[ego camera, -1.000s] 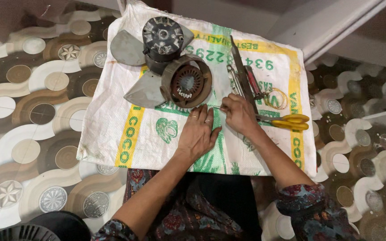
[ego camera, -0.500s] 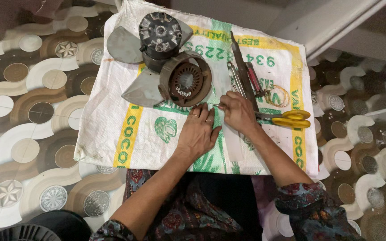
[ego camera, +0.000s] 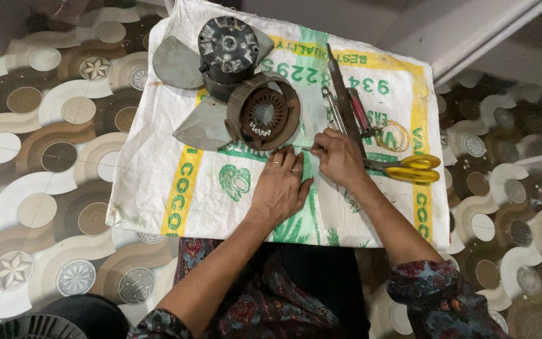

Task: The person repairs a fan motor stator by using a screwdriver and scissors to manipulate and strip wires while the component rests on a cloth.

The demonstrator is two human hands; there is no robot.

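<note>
On the sack [ego camera: 158, 182] spread over the floor [ego camera: 26, 157], the fan motor [ego camera: 230, 56] lay behind the round housing [ego camera: 263, 118]. My left hand [ego camera: 279, 188] rested before that housing; my right hand [ego camera: 340, 158] beside it, pinching perhaps a small screw. Scissors [ego camera: 409, 168] lay right, tools [ego camera: 345, 103] behind.

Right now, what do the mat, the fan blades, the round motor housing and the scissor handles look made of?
Mat: woven plastic sack, white with printed colour, visible weave and creases.
Fan blades: dull grey, matte; thin metal or plastic, cannot tell.
Round motor housing: brown, looks like rusty or painted metal, slotted face.
Scissor handles: glossy yellow plastic.
</note>
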